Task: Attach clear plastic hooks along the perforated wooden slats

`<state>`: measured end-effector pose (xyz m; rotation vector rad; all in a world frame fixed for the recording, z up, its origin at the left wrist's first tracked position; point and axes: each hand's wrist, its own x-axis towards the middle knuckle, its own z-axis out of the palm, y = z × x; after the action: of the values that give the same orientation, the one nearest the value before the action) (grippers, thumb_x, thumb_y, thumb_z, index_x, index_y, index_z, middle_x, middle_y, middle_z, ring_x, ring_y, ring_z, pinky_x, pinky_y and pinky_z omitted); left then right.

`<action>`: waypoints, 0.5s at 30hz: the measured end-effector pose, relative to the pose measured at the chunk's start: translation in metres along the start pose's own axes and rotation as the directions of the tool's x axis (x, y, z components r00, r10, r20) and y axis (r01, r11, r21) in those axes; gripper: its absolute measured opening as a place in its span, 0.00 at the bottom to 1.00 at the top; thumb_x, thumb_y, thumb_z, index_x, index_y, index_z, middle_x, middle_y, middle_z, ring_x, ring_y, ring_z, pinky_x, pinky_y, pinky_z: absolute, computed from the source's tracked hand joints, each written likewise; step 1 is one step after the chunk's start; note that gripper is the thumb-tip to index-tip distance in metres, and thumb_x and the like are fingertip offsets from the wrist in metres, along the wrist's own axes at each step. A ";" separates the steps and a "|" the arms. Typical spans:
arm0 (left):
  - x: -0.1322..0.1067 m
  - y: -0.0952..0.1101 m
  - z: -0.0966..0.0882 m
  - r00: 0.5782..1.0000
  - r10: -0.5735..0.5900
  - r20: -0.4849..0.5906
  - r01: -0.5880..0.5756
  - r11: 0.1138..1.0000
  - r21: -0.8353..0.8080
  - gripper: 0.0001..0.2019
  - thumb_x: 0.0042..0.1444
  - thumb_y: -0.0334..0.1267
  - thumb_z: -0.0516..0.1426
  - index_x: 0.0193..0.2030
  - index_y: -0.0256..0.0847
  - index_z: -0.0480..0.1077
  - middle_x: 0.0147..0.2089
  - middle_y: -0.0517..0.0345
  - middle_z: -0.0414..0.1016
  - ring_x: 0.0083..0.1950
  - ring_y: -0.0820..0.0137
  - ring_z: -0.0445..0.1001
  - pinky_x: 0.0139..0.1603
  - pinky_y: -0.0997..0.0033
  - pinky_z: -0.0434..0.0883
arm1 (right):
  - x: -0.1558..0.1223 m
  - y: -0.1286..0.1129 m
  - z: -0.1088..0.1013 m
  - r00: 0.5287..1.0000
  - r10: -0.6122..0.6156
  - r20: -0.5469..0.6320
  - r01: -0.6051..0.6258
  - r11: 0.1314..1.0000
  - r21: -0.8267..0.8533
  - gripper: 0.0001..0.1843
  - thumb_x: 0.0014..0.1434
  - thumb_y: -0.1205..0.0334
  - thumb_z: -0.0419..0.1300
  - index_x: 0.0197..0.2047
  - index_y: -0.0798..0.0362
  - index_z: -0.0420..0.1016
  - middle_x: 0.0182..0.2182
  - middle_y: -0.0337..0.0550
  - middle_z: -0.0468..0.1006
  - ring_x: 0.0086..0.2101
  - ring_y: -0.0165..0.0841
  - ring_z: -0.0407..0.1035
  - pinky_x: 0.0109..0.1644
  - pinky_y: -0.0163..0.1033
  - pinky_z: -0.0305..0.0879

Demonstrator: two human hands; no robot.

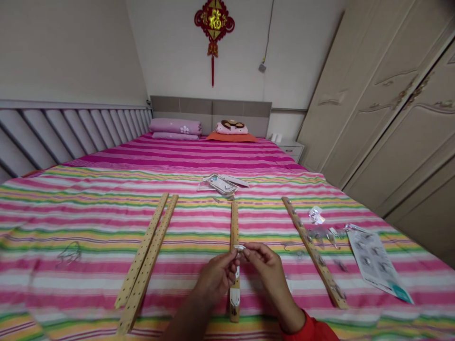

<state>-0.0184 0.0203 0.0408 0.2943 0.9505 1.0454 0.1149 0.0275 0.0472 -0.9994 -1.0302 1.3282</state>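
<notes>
Both my hands meet over the middle wooden strip, which lies lengthwise on the striped bedspread. My left hand and my right hand each pinch a small white clip-like part between thumb and fingers, just above the strip. Another white piece sits on the strip near its close end. The strip is punched with rows of small holes.
Two perforated strips lie side by side to the left, and one with small fittings to the right. Clear plastic bags, loose small parts and a printed sheet lie on the bed. A wardrobe stands right; pillows lie at the headboard.
</notes>
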 end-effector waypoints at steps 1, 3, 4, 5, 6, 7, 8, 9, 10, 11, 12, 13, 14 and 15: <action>-0.001 -0.001 0.001 1.000 -0.011 -0.013 0.011 1.000 -0.007 0.10 0.46 0.37 0.66 0.27 0.33 0.70 0.20 0.64 0.68 0.18 0.85 0.61 0.17 0.85 0.54 | 0.001 0.000 0.000 1.000 0.003 0.004 -0.003 1.000 -0.001 0.18 0.39 0.50 0.71 0.31 0.52 0.78 0.26 0.43 0.81 0.28 0.36 0.74 0.37 0.42 0.71; -0.003 -0.002 0.003 1.000 -0.002 -0.018 0.002 1.000 -0.002 0.11 0.45 0.37 0.66 0.26 0.33 0.70 0.20 0.64 0.68 0.18 0.85 0.61 0.17 0.86 0.54 | 0.002 0.000 -0.001 1.000 0.001 0.015 0.000 1.000 -0.014 0.17 0.39 0.50 0.71 0.30 0.52 0.79 0.24 0.42 0.80 0.26 0.35 0.73 0.35 0.41 0.71; -0.003 -0.002 0.004 1.000 0.017 -0.014 -0.017 1.000 0.013 0.12 0.44 0.38 0.67 0.25 0.33 0.70 0.20 0.64 0.68 0.18 0.85 0.61 0.18 0.85 0.55 | 0.003 0.000 -0.001 1.000 -0.004 0.018 0.004 1.000 -0.025 0.17 0.39 0.49 0.71 0.29 0.52 0.79 0.24 0.42 0.80 0.26 0.35 0.73 0.35 0.41 0.71; -0.004 -0.001 0.004 0.999 0.049 -0.005 -0.048 0.998 0.035 0.13 0.42 0.40 0.67 0.24 0.33 0.70 0.20 0.64 0.68 0.18 0.85 0.61 0.18 0.85 0.56 | 0.003 0.001 -0.002 1.000 -0.007 0.021 0.007 0.999 -0.038 0.17 0.39 0.49 0.71 0.29 0.52 0.79 0.24 0.42 0.80 0.26 0.35 0.73 0.35 0.41 0.71; -0.004 0.001 0.004 0.996 0.090 -0.001 -0.090 0.994 0.065 0.15 0.41 0.42 0.68 0.24 0.33 0.70 0.20 0.63 0.68 0.19 0.84 0.62 0.19 0.83 0.57 | 0.003 0.002 -0.003 1.000 -0.006 0.026 0.007 0.999 -0.051 0.18 0.39 0.49 0.71 0.30 0.52 0.80 0.24 0.42 0.80 0.27 0.35 0.73 0.35 0.42 0.71; -0.004 0.002 0.003 0.990 0.139 -0.004 -0.137 0.985 0.102 0.16 0.39 0.44 0.68 0.24 0.34 0.71 0.20 0.63 0.69 0.20 0.82 0.63 0.20 0.82 0.59 | 0.003 0.004 -0.004 0.999 -0.002 0.032 0.004 0.998 -0.061 0.18 0.40 0.48 0.71 0.31 0.52 0.80 0.25 0.43 0.80 0.27 0.36 0.73 0.36 0.43 0.71; -0.004 0.005 0.003 0.982 0.191 -0.012 -0.187 0.971 0.146 0.17 0.37 0.46 0.69 0.24 0.34 0.71 0.20 0.62 0.70 0.20 0.81 0.65 0.22 0.81 0.61 | 0.002 0.005 -0.004 0.999 0.007 0.038 -0.005 0.998 -0.064 0.19 0.40 0.48 0.70 0.32 0.53 0.81 0.25 0.44 0.81 0.27 0.36 0.73 0.36 0.43 0.71; -0.004 0.007 0.002 0.969 0.245 -0.020 -0.237 0.951 0.197 0.18 0.35 0.47 0.69 0.25 0.34 0.72 0.20 0.62 0.70 0.21 0.79 0.66 0.24 0.79 0.62 | 0.002 0.007 -0.005 0.999 0.021 0.043 -0.018 0.998 -0.058 0.20 0.41 0.47 0.70 0.33 0.53 0.81 0.25 0.44 0.81 0.27 0.37 0.73 0.37 0.44 0.71; -0.004 0.010 0.002 0.954 0.300 -0.023 -0.284 0.924 0.255 0.18 0.34 0.47 0.69 0.25 0.35 0.72 0.20 0.61 0.71 0.22 0.77 0.67 0.25 0.77 0.64 | 0.001 0.009 -0.005 0.998 0.037 0.043 -0.035 0.998 -0.042 0.20 0.42 0.47 0.69 0.33 0.53 0.81 0.25 0.44 0.81 0.28 0.37 0.73 0.37 0.44 0.70; -0.005 0.013 0.002 0.935 0.354 -0.017 -0.331 0.890 0.314 0.17 0.34 0.46 0.69 0.25 0.35 0.73 0.21 0.60 0.72 0.23 0.75 0.69 0.27 0.76 0.66 | 0.000 0.010 -0.005 0.998 0.054 0.038 -0.053 0.998 -0.019 0.20 0.43 0.46 0.68 0.34 0.53 0.81 0.26 0.44 0.80 0.28 0.37 0.73 0.37 0.44 0.70; -0.006 0.015 0.002 0.915 0.403 0.003 -0.375 0.851 0.368 0.16 0.34 0.45 0.68 0.25 0.36 0.73 0.22 0.59 0.74 0.24 0.74 0.70 0.28 0.74 0.67 | -0.001 0.011 -0.004 0.997 0.069 0.030 -0.069 0.998 0.012 0.20 0.44 0.47 0.68 0.35 0.53 0.81 0.26 0.44 0.80 0.28 0.37 0.73 0.36 0.43 0.70; -0.007 0.018 0.003 0.894 0.446 0.033 -0.420 0.810 0.409 0.14 0.36 0.44 0.68 0.25 0.36 0.74 0.23 0.58 0.75 0.26 0.72 0.71 0.29 0.74 0.68 | -0.002 0.012 -0.003 0.997 0.078 0.023 -0.079 0.996 0.043 0.20 0.44 0.47 0.68 0.35 0.53 0.81 0.27 0.44 0.80 0.28 0.36 0.73 0.36 0.42 0.70; -0.009 0.020 0.003 0.874 0.482 0.065 -0.459 0.772 0.440 0.12 0.38 0.43 0.67 0.26 0.37 0.74 0.25 0.58 0.76 0.28 0.71 0.72 0.31 0.73 0.68 | -0.002 0.012 -0.002 0.997 0.081 0.017 -0.082 0.994 0.071 0.19 0.44 0.48 0.68 0.36 0.53 0.80 0.28 0.43 0.80 0.28 0.35 0.73 0.35 0.41 0.70; -0.010 0.021 0.004 0.854 0.511 0.092 -0.491 0.738 0.463 0.11 0.40 0.42 0.66 0.26 0.37 0.74 0.25 0.57 0.76 0.29 0.70 0.73 0.31 0.73 0.69 | -0.002 0.011 -0.001 0.997 0.079 0.013 -0.079 0.993 0.091 0.19 0.44 0.48 0.69 0.36 0.52 0.80 0.29 0.43 0.80 0.28 0.34 0.73 0.35 0.40 0.70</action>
<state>-0.0296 0.0231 0.0611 0.9903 1.1962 1.3017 0.1128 0.0251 0.0360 -0.9740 -0.9362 1.4334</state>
